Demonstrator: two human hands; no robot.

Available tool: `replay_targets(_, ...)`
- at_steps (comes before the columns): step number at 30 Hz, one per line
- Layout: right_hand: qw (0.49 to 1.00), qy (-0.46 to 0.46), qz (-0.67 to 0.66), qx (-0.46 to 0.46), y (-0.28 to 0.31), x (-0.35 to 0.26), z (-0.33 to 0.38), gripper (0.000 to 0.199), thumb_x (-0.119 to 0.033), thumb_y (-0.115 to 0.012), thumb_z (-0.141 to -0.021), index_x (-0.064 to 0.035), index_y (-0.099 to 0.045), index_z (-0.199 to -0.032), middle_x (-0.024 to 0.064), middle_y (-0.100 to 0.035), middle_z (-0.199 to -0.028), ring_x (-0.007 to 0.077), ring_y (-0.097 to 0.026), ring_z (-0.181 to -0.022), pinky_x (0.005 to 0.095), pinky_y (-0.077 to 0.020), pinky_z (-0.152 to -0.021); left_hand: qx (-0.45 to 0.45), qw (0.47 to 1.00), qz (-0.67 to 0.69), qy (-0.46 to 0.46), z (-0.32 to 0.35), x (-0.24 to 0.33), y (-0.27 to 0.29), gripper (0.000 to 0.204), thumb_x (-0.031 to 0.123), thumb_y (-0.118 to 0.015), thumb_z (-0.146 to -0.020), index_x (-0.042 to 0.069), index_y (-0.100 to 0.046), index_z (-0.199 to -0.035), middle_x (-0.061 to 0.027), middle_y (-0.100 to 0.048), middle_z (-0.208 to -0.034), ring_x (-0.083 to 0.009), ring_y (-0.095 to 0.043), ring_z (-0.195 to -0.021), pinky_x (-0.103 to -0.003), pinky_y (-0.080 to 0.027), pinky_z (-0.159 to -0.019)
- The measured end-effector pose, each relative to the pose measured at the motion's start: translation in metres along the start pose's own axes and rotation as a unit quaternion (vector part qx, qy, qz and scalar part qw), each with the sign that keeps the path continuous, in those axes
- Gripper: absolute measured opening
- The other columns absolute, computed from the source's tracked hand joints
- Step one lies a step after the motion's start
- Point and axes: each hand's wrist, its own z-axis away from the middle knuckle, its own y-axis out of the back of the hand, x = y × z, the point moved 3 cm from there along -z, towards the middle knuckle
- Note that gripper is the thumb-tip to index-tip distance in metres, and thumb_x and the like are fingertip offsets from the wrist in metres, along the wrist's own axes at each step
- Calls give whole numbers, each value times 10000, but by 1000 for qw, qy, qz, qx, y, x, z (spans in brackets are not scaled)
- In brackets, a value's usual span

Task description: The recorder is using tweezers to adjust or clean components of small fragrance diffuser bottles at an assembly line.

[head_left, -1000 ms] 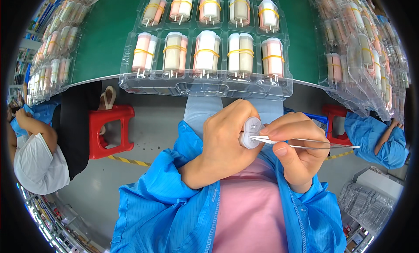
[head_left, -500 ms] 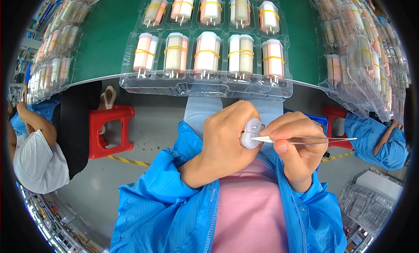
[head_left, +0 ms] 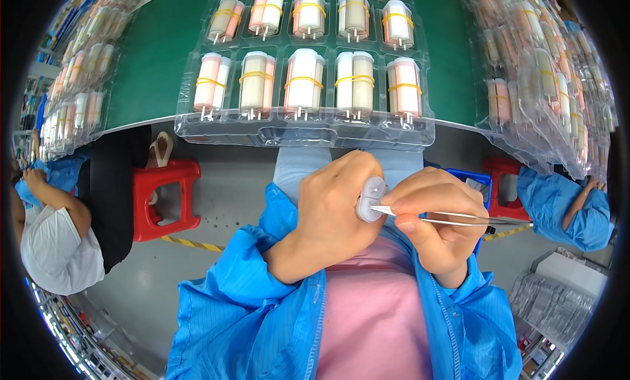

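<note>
My left hand [head_left: 331,209] is closed round a twin-tube container, its pale grey double-round end [head_left: 371,199] showing beside the thumb side of the fist; the rest is hidden in the palm. In my right hand [head_left: 438,216] a pair of thin metal tweezers [head_left: 459,218] is pinched between thumb and fingers. The white tips of the tweezers point left and meet the lower round of the grey end. Whether they grip anything there is too small to tell. Both hands are in front of my chest, close to the table's near edge.
Ahead, a clear plastic tray [head_left: 262,134] holds rows of paired pink, white and grey tubes with yellow rubber bands, overhanging the green table [head_left: 147,71]. Stacked filled trays [head_left: 525,98] stand at right, others at left. Red stools [head_left: 164,196] and seated people flank me.
The far end of the tweezers has dipped. Both hands, and the tray in the picture, have shifted slightly left. My grip on the container and the tweezers is unchanged.
</note>
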Motion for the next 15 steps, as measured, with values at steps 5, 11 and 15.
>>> replay_targets(5, 1000, -2, 4, 3, -1, -2, 1, 129, -32, -747, -684, -11, -666, -782, 106, -669, -762, 232, -648, -675, 298, -517, -599, 0, 1000, -12, -12, 1, -1, 1, 235, 70, -725, -649, 46, -510, -741, -99, -518, -668, -283, -549, -578, -346, -408, -499)
replay_targets(11, 996, 34, 81, -28, -2, -14, -3, 147, -23, -747, -672, -9, -661, -791, 107, -659, -756, 251, -643, -663, 309, -520, -595, 10, 990, -123, -74, 0, 0, 7, 266, 125, -757, -636, 44, -535, -759, -111, -529, -679, -306, -559, -589, -350, -424, -511)
replay_targets(15, 992, 47, 113, -35, -5, -20, -5, 155, -17, -745, -666, -8, -659, -795, 115, -658, -779, 256, -642, -661, 310, -516, -582, 16, 987, -131, -88, 0, -3, 7, 253, 108, -752, -637, 53, -540, -764, -101, -531, -678, -284, -559, -581, -333, -422, -511)
